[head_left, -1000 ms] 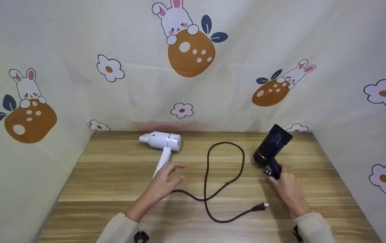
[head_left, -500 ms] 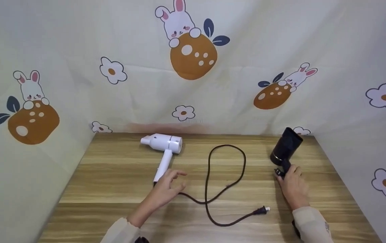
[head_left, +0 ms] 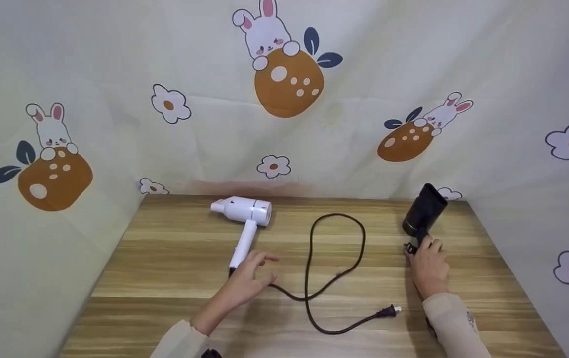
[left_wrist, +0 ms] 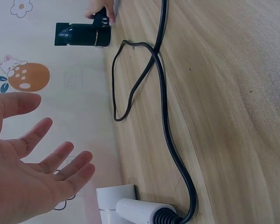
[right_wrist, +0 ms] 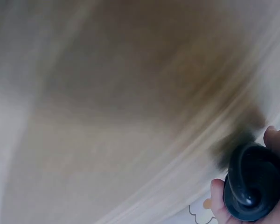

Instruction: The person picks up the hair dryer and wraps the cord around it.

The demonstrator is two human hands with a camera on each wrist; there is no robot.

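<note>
At the right of the table, my right hand (head_left: 431,266) grips the handle of a black hair dryer (head_left: 424,211), whose wide nozzle points up and away. A small dark plug-like piece (head_left: 410,247) shows beside that handle. In the right wrist view, fingers and thumb wrap the dryer's dark round end (right_wrist: 256,182). On the left, a white hair dryer (head_left: 244,210) lies with its nozzle to the left. My left hand (head_left: 244,281) hovers by its handle's lower end, fingers spread and loosely bent, holding nothing; the left wrist view shows the empty palm (left_wrist: 28,186).
The white dryer's black cord (head_left: 308,258) loops across the middle of the wood-grain table (head_left: 165,278), ending in a plug (head_left: 388,312) near the front right. A fabric backdrop (head_left: 204,134) with rabbits and flowers encloses the back and sides.
My right hand has carried the black hair dryer to the right and slightly away, turning it a little. The left hand and white dryer stay nearly in place; the view shifts slightly.
</note>
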